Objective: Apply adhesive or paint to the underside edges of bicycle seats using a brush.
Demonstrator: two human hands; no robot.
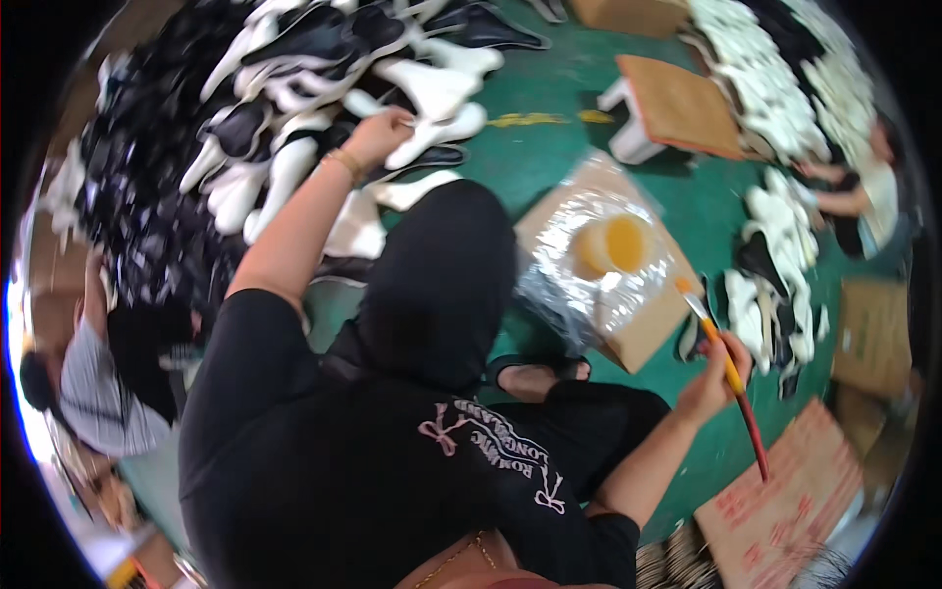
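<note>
My left hand (pixel 376 139) reaches forward into a pile of white and black bicycle saddle pieces. Its fingers are closed at the edge of a white saddle piece (pixel 440 132); blur partly smears the grip. On the right, my right hand (pixel 719 379) grips a paintbrush (pixel 733 374) with a yellow and dark red handle, bristles pointing up and away. Between my hands, a tub of amber-yellow liquid (pixel 622 243), probably glue, stands on clear plastic sheeting (pixel 579 294) over a cardboard box (pixel 646 332).
A low white stool (pixel 633 133) with a brown board (pixel 677 103) stands ahead. More saddle pieces (pixel 780 245) lie at right, near a seated person (pixel 873 201). Shiny black pieces (pixel 147 187) heap at left, beside another person (pixel 103 383). Flattened cardboard (pixel 785 501) lies at lower right.
</note>
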